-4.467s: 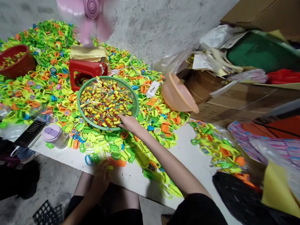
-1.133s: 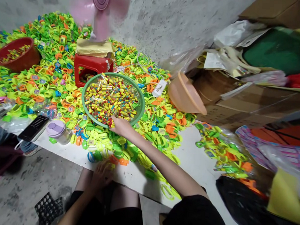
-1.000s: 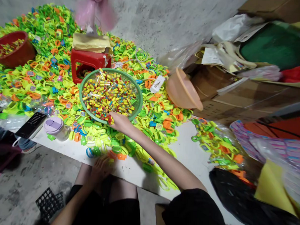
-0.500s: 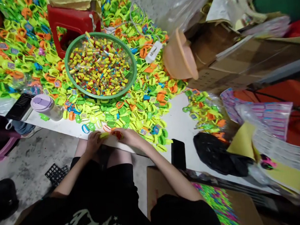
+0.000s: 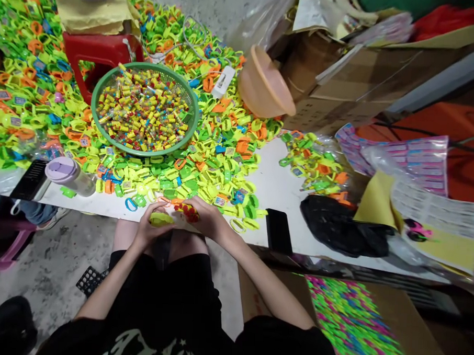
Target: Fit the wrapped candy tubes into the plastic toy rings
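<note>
At the near table edge, my left hand [image 5: 147, 229] is closed around a yellow-green toy watch [image 5: 160, 218]. Beside it, my right hand [image 5: 208, 218] holds a small bunch of red-and-yellow cylinders [image 5: 187, 212], their red ends facing up. The hands are a little apart, just above my lap. Similar small cylinders fill a round green basket [image 5: 192, 131] beyond them. A wide heap of toy watches [image 5: 221, 171], mostly yellow-green with orange and blue ones, spreads from my fingers to the back of the table. Fine detail of the held pieces is too small to make out.
A lidded lilac cup [image 5: 70, 175] stands at the left edge; a black phone [image 5: 278, 230] lies right of my hands. Farther off are a red stool [image 5: 89, 43], a tilted peach basin [image 5: 264, 87] and a black plastic bag [image 5: 341, 224]. Another person's leg [image 5: 39, 206] shows at left.
My hands have parted slightly and turned, so the red-ended cylinders in the right hand and the watch in the left show more. The whole view has shifted a little.
</note>
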A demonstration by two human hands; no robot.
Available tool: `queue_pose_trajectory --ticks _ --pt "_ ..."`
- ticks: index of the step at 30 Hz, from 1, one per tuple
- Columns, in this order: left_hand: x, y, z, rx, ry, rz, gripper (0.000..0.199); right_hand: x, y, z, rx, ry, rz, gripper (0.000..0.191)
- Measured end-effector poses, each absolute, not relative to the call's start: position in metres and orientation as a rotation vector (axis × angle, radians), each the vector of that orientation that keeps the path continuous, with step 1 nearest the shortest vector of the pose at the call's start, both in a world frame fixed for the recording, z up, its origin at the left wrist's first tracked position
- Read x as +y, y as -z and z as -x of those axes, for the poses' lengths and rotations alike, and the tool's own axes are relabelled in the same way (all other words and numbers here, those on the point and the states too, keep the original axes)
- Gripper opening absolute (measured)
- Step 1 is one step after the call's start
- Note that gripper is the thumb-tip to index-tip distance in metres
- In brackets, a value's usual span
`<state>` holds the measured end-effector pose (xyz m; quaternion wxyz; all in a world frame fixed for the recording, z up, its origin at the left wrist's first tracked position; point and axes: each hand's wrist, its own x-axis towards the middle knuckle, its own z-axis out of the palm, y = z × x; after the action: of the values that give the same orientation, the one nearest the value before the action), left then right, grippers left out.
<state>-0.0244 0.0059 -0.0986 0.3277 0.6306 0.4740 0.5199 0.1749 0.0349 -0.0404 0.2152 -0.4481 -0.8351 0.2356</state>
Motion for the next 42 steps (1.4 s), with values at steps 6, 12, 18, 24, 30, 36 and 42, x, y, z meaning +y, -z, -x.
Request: queue_pose_trajectory --ticks 6,12,18,24,30,36,42 --pt "0.0 0.04 0.018 0.788 -1.495 -1.511 0.028 0.007 -0.006 -0.187 -2.242 -0.681 1.026 0.035" --pt "-0.002 0.038 0.014 0.685 -1.475 -1.309 0.034 -0.008 -0.027 -0.185 -2.341 -0.521 1.026 0.032" --pt "-0.006 0.039 0.018 0.714 -1.457 -1.229 0.035 -0.012 -0.029 -0.185 -2.348 -0.493 0.945 0.035" --pt "-0.007 0.046 0.022 0.704 -1.431 -1.128 0.036 -0.01 -0.026 -0.185 -2.272 -0.672 1.016 0.028" --pt "-0.007 0.044 0.025 0.705 -1.415 -1.195 0.033 -0.008 -0.028 -0.184 -2.238 -0.813 1.078 0.026" --pt "-0.01 0.035 0.029 0.803 -1.331 -1.395 0.032 -0.002 -0.032 -0.186 -2.444 -0.877 1.23 0.029" --pt "-0.008 0.035 0.031 0.771 -1.29 -1.496 0.031 0.005 -0.035 -0.184 -2.614 -0.875 1.322 0.029"
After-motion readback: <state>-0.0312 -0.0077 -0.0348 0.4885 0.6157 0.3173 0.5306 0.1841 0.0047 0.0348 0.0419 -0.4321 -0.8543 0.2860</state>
